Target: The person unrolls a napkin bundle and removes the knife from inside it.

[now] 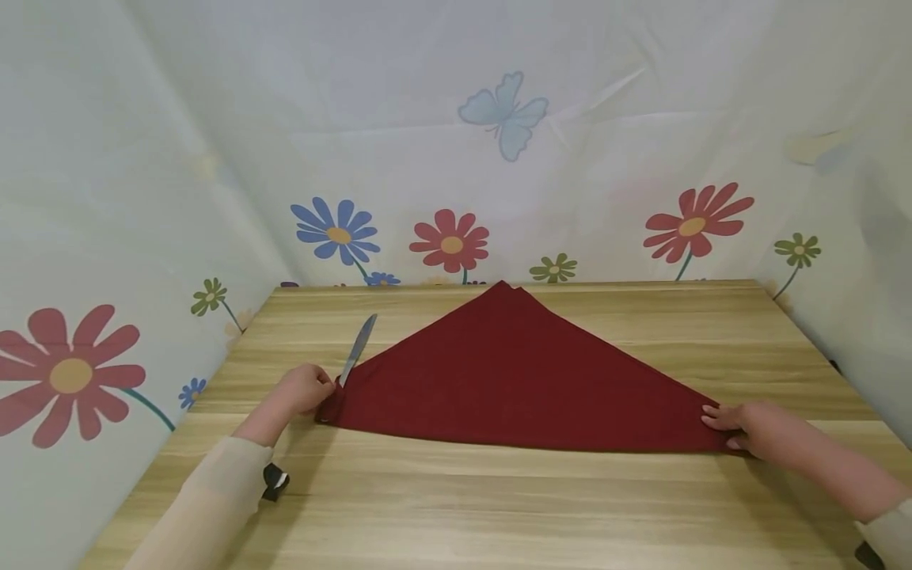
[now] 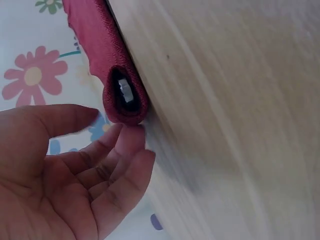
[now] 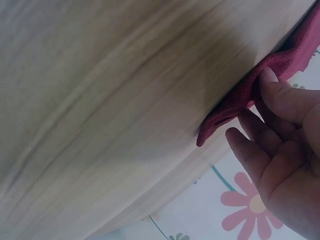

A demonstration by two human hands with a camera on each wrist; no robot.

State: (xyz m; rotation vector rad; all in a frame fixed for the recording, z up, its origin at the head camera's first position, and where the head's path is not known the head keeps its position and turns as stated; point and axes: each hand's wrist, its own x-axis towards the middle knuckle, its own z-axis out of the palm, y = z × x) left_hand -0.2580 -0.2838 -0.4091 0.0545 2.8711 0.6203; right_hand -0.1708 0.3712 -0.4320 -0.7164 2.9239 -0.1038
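A dark red cloth (image 1: 513, 380), folded into a triangle, lies on the table with its peak pointing to the back. Its left corner is folded over a knife; the silvery blade (image 1: 359, 344) sticks out toward the back. My left hand (image 1: 311, 388) is at this corner. In the left wrist view, its fingertips (image 2: 132, 137) touch the end of the cloth fold, and the thumb stands apart from it. Something dark and shiny (image 2: 126, 91) shows inside the fold. My right hand (image 1: 758, 427) pinches the right corner, thumb on top of the cloth (image 3: 235, 102) in the right wrist view.
The wooden table (image 1: 456, 507) has light and dark grain. White sheeting (image 1: 399, 142) printed with flowers and a butterfly hangs behind it and at both sides. A black strap (image 1: 274, 481) shows at my left sleeve (image 1: 214, 491).
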